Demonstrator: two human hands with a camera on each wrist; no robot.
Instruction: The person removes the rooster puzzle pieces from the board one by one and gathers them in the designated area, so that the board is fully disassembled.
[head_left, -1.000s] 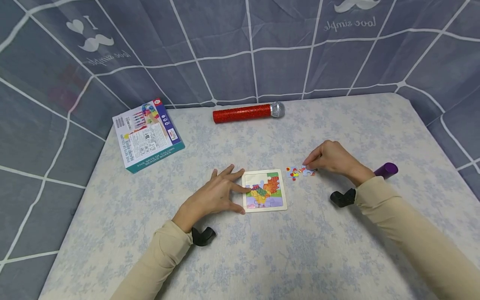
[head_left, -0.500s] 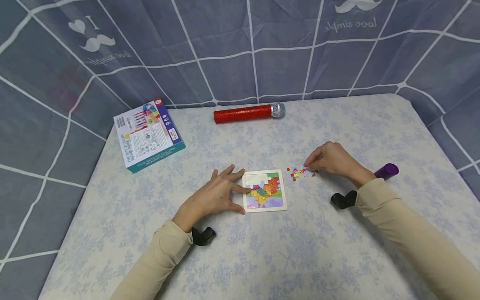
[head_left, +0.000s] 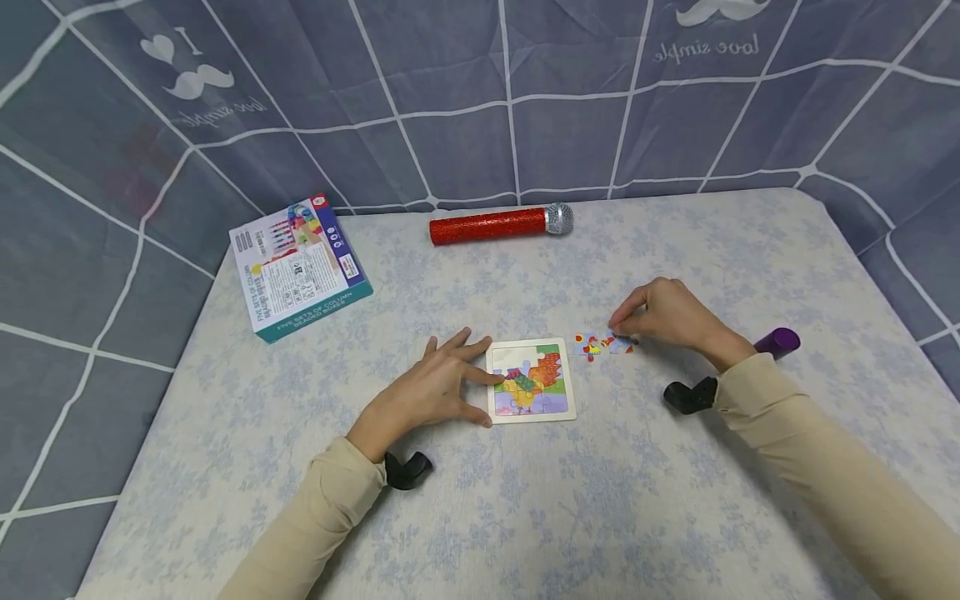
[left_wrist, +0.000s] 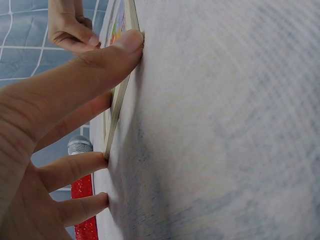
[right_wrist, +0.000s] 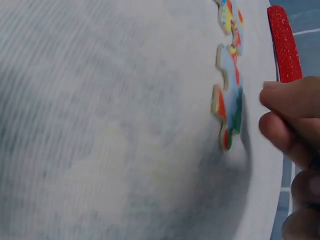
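Note:
A small framed jigsaw puzzle (head_left: 553,407) with a rooster picture lies flat on the table, its upper left part bare. My left hand (head_left: 431,382) holds it steady with spread, mostly straight fingers: thumb at the near-left corner, one fingertip over the left edge, another at the far-left corner. Right of the frame lie two loose pieces, one blue with red and green (right_wrist: 231,95), the other with yellow and red (head_left: 591,347), meeting end to end. Just above the blue one hovers my right hand (head_left: 667,315), fingers loosely curled, a gap visible between fingertips and piece.
Beyond the puzzle lies a red glittery toy microphone (head_left: 487,227). A boxed bead toy (head_left: 300,267) sits at the back left. A purple cylinder (head_left: 778,342) shows partly behind my right wrist. A grey-blue checked curtain (head_left: 450,83) hangs behind the table (head_left: 480,517).
My right fingertips have lifted slightly off the blue loose piece. My left hand stays at the puzzle's edge. The whole view shifts slightly.

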